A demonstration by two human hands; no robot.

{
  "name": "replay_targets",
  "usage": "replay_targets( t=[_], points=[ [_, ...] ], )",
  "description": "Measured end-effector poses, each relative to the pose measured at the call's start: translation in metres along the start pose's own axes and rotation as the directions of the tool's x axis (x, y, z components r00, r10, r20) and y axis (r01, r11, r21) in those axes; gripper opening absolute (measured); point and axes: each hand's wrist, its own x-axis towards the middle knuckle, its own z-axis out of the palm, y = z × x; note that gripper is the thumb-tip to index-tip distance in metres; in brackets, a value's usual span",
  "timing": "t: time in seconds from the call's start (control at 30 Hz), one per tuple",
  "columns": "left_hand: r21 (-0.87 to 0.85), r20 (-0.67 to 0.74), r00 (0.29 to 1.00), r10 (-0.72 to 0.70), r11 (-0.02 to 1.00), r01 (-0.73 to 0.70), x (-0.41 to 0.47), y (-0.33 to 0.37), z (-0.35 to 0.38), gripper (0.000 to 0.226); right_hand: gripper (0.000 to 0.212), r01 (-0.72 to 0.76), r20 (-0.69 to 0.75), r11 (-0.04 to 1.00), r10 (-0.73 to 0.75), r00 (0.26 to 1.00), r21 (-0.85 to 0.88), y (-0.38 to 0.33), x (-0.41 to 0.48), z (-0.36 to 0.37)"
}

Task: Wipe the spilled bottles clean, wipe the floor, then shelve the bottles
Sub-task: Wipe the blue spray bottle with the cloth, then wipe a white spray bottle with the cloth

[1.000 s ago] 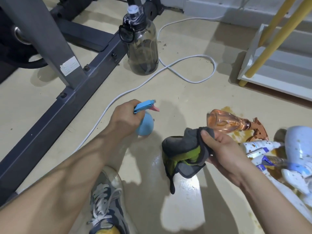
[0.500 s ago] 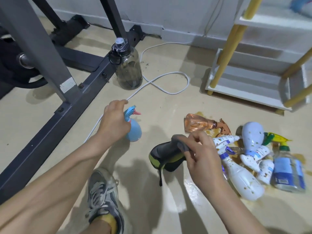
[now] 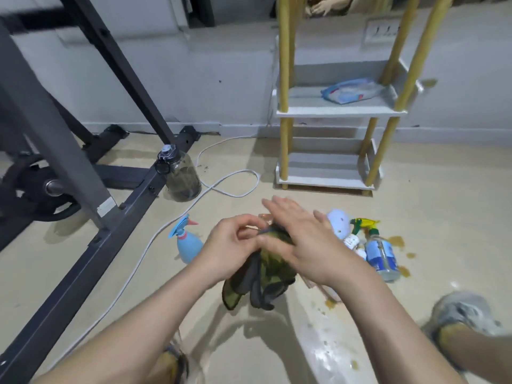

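Note:
A grey-and-green cloth [image 3: 263, 278] hangs in front of me above the floor. My left hand [image 3: 230, 245] pinches its top edge. My right hand [image 3: 302, 239] has its fingers stretched out flat, while its thumb holds the cloth against the palm. The blue spray bottle [image 3: 188, 245] stands upright on the floor, left of my hands. Behind my right hand lie the spilled bottles: a white bottle [image 3: 339, 220], a green-and-yellow trigger sprayer [image 3: 363, 223] and a clear bottle with a blue label [image 3: 381, 253]. An orange bottle [image 3: 263, 216] is mostly hidden behind my hands.
Brown spill marks [image 3: 396, 241] stain the floor around the bottles. A white shelf with yellow posts [image 3: 327, 112] stands against the wall, with a wipes packet [image 3: 349, 91] on one tier. A dark exercise frame [image 3: 110, 225], a large water jug [image 3: 181, 176] and a white cable [image 3: 230, 187] occupy the left.
My left hand let go of the blue spray bottle and moved right to the cloth. My right hand rose with the cloth. My view tilted up toward the shelf.

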Motion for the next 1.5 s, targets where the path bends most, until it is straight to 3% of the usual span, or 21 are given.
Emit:
replay_targets(
  t=[0.03, 0.1, 0.17, 0.2, 0.33, 0.47, 0.53, 0.6, 0.7, 0.8, 0.87, 1.0, 1.1, 1.2, 1.33, 1.5],
  points=[
    [0.015, 0.020, 0.999, 0.028, 0.999, -0.028, -0.004, 0.014, 0.000, 0.023, 0.077, 0.049, 0.090, 0.995, -0.057, 0.994, 0.089, -0.001, -0.008, -0.002],
    [0.057, 0.062, 0.995, 0.073, 0.995, -0.076, -0.010, 0.038, 0.000, 0.013, 0.082, 0.075, -0.006, 0.960, -0.076, 0.997, 0.269, 0.006, -0.025, 0.000],
    [0.144, 0.113, 0.991, 0.077, 0.985, -0.093, -0.013, 0.054, 0.000, 0.005, 0.069, 0.047, -0.114, 0.888, 0.006, 0.993, 0.457, 0.018, -0.041, -0.005],
    [0.200, 0.160, 0.985, 0.065, 0.975, -0.097, -0.014, 0.059, 0.001, 0.007, 0.058, 0.034, -0.102, 0.858, 0.022, 0.995, 0.512, 0.024, -0.048, -0.008],
    [0.412, 0.384, 0.923, -0.031, 0.900, -0.141, -0.011, 0.057, 0.019, 0.020, 0.031, -0.051, 0.098, 0.879, 0.005, 0.995, 0.475, 0.044, -0.069, -0.016],
    [0.654, 0.493, 0.866, -0.086, 0.693, -0.303, 0.008, 0.012, 0.060, 0.016, 0.023, -0.292, 0.312, 0.891, 0.183, 0.932, 0.348, 0.082, -0.087, -0.003],
    [0.680, 0.525, 0.841, -0.130, 0.659, -0.322, 0.022, -0.021, 0.087, 0.009, 0.020, -0.399, 0.357, 0.857, 0.279, 0.891, 0.326, 0.104, -0.095, 0.013],
    [0.668, 0.535, 0.821, -0.201, 0.696, -0.265, 0.035, -0.053, 0.116, 0.006, 0.031, -0.489, 0.381, 0.810, 0.362, 0.851, 0.323, 0.122, -0.100, 0.029],
    [0.638, 0.526, 0.795, -0.302, 0.759, -0.133, 0.052, -0.094, 0.152, 0.012, 0.011, -0.614, 0.400, 0.736, 0.490, 0.774, 0.285, 0.151, -0.107, 0.056],
    [0.597, 0.501, 0.780, -0.374, 0.803, 0.002, 0.069, -0.131, 0.176, 0.020, 0.008, -0.730, 0.339, 0.623, 0.647, 0.683, 0.281, 0.178, -0.106, 0.077],
    [0.575, 0.494, 0.772, -0.401, 0.816, 0.055, 0.081, -0.146, 0.188, 0.020, 0.020, -0.782, 0.325, 0.574, 0.711, 0.623, 0.243, 0.195, -0.100, 0.085],
    [0.523, 0.349, 0.853, -0.387, 0.836, 0.165, 0.115, -0.152, 0.210, 0.027, 0.037, -0.841, 0.382, 0.527, 0.757, 0.530, 0.123, 0.225, -0.083, 0.078],
    [0.480, 0.214, 0.906, -0.364, 0.847, 0.227, 0.155, -0.152, 0.215, 0.014, 0.037, -0.870, 0.432, 0.487, 0.771, 0.468, 0.073, 0.246, -0.069, 0.061],
    [0.480, 0.117, 0.907, -0.405, 0.822, 0.306, 0.186, -0.161, 0.230, 0.035, 0.025, -0.874, 0.425, 0.440, 0.764, 0.484, 0.205, 0.261, -0.064, 0.055],
    [0.521, 0.098, 0.802, -0.589, 0.717, 0.463, 0.208, -0.176, 0.256, 0.043, 0.017, -0.844, 0.290, 0.415, 0.808, 0.513, 0.338, 0.272, -0.069, 0.066],
    [0.283, 0.055, 0.783, -0.619, 0.762, 0.583, 0.222, -0.185, 0.261, 0.040, 0.019, -0.821, 0.247, 0.461, 0.798, 0.549, 0.336, 0.275, -0.078, 0.075]
  ],
)
